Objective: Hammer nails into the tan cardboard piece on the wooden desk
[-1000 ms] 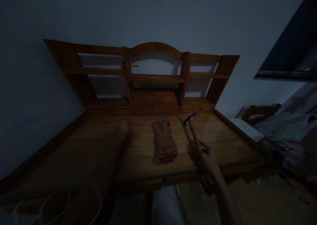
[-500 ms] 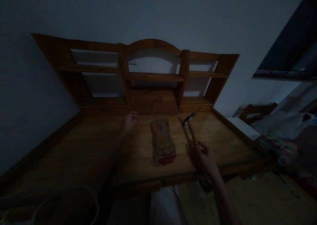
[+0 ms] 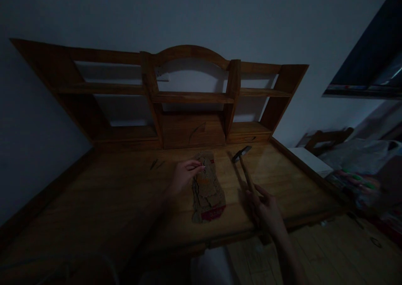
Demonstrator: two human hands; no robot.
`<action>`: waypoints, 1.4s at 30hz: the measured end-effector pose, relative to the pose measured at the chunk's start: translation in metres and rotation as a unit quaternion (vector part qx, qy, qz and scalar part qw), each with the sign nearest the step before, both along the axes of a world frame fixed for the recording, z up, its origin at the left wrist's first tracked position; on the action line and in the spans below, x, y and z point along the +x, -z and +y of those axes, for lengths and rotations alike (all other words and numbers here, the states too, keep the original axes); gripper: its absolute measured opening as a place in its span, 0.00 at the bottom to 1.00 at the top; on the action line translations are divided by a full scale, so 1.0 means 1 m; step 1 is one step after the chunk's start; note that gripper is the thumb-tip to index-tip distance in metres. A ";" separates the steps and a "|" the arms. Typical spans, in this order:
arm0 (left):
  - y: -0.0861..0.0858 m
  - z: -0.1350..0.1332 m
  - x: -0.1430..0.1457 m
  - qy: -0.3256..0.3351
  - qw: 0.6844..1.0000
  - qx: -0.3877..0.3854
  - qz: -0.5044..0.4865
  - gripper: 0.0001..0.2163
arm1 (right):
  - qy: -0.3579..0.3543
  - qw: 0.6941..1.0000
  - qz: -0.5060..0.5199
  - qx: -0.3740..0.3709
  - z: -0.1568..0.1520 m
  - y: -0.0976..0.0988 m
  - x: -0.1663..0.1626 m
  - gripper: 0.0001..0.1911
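Note:
My right hand is wrapped round the wooden handle of a hammer. The hammer's dark metal head is raised above the desk, pointing away from me, to the right of a torn piece of cardboard. The cardboard lies flat, brown and ragged, with a red printed strip at its near end. Over its far left part is my left hand, thumb and fingertips pinched together. Whatever small thing sits in that pinch is too dim to name. Left of this hand, a few thin dark slivers lie on the wood.
The wooden desk backs onto a shelf unit against the wall. Beyond its right edge are a white surface, a wooden chair back and plastic bags. The room is dark.
My left hand has moved right, from the desk near the shelf to over the cardboard, its fingers now pinched. The hammer stays raised in my right hand. The view has shifted slightly.

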State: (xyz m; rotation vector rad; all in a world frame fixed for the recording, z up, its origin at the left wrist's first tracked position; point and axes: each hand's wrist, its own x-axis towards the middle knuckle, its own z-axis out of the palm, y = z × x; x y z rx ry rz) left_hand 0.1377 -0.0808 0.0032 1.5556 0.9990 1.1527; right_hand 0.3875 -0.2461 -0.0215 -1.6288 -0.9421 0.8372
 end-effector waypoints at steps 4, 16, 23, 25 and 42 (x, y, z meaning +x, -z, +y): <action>0.011 0.001 0.005 0.001 0.999 0.031 0.037 0.11 | -0.003 1.000 0.005 0.002 -0.001 -0.003 -0.001 0.29; 0.022 -0.001 0.005 -0.005 0.983 0.121 0.139 0.08 | -0.012 1.000 -0.010 -0.010 -0.001 -0.006 0.000 0.29; 0.029 0.002 0.006 0.006 0.988 0.093 0.127 0.10 | -0.011 1.000 -0.017 -0.016 -0.002 -0.012 -0.003 0.29; 0.027 0.000 0.006 0.009 0.988 0.090 0.122 0.10 | -0.018 1.000 -0.007 -0.018 -0.002 -0.014 -0.003 0.29; 0.022 -0.003 0.004 0.024 0.984 0.105 0.142 0.09 | -0.012 1.000 0.011 -0.016 -0.001 -0.009 -0.001 0.29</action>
